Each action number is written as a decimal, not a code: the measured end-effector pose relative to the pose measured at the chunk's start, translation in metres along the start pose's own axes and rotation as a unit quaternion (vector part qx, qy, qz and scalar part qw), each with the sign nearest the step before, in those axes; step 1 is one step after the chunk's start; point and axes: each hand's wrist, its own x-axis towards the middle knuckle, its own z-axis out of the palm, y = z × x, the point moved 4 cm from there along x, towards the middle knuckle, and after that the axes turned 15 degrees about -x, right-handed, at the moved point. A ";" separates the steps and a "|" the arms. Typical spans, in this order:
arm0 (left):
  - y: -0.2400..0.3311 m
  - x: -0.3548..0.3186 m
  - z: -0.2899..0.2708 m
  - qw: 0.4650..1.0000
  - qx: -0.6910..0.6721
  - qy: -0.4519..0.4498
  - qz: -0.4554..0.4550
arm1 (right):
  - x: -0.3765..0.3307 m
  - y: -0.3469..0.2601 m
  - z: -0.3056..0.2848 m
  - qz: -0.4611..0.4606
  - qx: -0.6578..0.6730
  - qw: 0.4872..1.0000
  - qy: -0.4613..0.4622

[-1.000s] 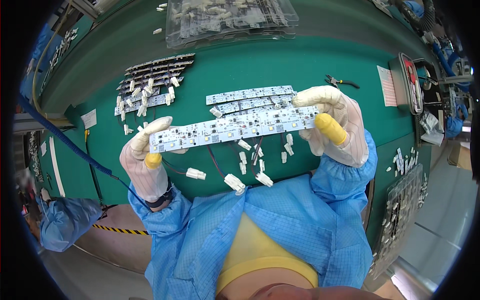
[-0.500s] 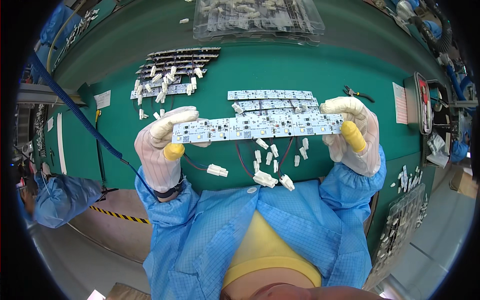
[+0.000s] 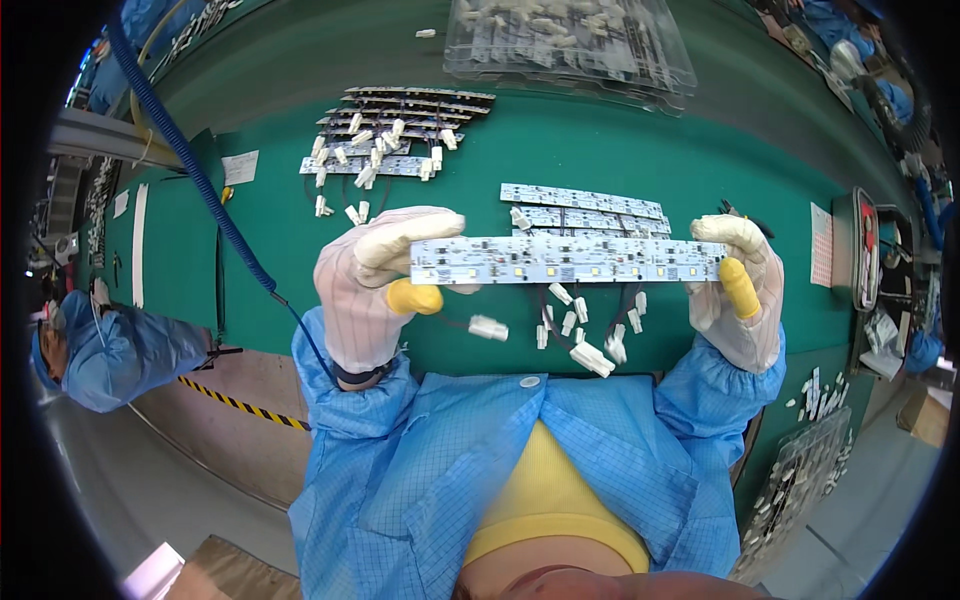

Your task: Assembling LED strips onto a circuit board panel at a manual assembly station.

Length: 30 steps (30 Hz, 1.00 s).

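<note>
A long white LED circuit board (image 3: 570,260) is held up level in front of me, its component side showing. My left hand (image 3: 385,270), in a white glove with a yellow thumb cot, is closed on its left end. Gripping the right end is my right hand (image 3: 740,280), gloved the same way. White plug connectors (image 3: 592,358) on thin dark wires hang below the board. Just beyond it, more LED boards (image 3: 585,203) lie in a small stack, partly hidden, with connectors near them.
A second pile of wired boards (image 3: 400,130) lies at the far left. Clear plastic trays of boards (image 3: 570,45) stand at the back. A blue coiled cord (image 3: 190,150) crosses the left side. A red-and-grey bin (image 3: 865,250) stands right. Another person (image 3: 140,350) works at far left.
The whole scene has shifted right as my view turned. Both hands still grip the board, which is now more level, and its dangling connectors have swung.
</note>
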 end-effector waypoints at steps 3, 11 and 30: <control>0.002 -0.002 0.000 0.999 0.042 -0.020 0.025 | 0.000 0.003 -0.001 0.018 0.062 0.998 -0.010; -0.001 -0.005 -0.001 0.999 -0.033 0.015 -0.033 | 0.000 0.002 0.002 -0.001 0.025 1.000 -0.002; -0.023 -0.003 -0.015 0.995 0.012 0.097 0.003 | -0.002 -0.015 0.008 -0.009 -0.016 0.997 -0.074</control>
